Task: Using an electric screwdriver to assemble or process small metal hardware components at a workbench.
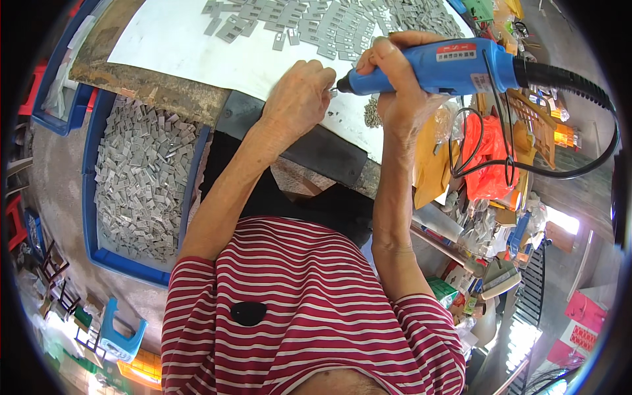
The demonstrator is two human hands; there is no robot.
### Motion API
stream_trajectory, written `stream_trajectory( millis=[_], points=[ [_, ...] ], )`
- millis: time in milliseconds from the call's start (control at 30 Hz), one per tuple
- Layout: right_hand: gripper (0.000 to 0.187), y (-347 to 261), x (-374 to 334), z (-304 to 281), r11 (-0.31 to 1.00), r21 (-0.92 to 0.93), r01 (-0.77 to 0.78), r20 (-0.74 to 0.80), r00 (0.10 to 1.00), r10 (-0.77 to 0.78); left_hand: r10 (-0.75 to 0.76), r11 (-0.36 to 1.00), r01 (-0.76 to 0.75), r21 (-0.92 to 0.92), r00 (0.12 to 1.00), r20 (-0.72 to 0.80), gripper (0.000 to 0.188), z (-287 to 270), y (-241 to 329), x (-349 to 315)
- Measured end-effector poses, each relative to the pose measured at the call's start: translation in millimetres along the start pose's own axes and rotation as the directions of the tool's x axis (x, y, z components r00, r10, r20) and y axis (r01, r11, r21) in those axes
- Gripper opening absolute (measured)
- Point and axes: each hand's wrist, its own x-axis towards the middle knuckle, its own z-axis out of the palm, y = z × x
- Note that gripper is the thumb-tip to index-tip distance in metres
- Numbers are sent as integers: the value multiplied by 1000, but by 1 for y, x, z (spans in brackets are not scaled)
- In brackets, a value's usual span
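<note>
My right hand (403,82) is wrapped round a blue electric screwdriver (454,66), held sideways with its black nose toward the left. A thin bit at that nose meets the fingertips of my left hand (296,95). Those fingers are pinched together on a small metal piece (333,93), mostly hidden by them. Below the screwdriver lies a little heap of tiny screws (372,113), with a few loose ones nearer my left hand. Many flat grey metal plates with cut-outs (336,27) are spread beyond my hands on a white sheet (191,49).
On the left, a blue crate (88,214) full of small metal parts (141,184) stands below the worn table edge (141,89). A black cable (573,82) loops from the screwdriver down the right side, near a red plastic bag (487,158) and brown cardboard (431,164).
</note>
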Motion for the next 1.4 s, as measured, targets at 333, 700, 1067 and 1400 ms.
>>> stream_trajectory(
  millis=[333,700,1067,1400],
  points=[
    [19,2,0,0,999,-49,-19,36,999,21,-7,1000,7,-25,1000,-7,10,2,-1,1],
    [16,4,-1,1,989,-131,-62,129,989,79,-11,995,12,-96,1000,5,9,3,-4,2],
    [16,6,3,-5,984,-169,-58,210,973,94,23,998,-21,-63,999,32,11,2,-6,2],
    [29,1,-2,-18,994,76,-82,321,946,53,50,999,-50,-18,999,-18,12,4,-1,0]
  ],
)
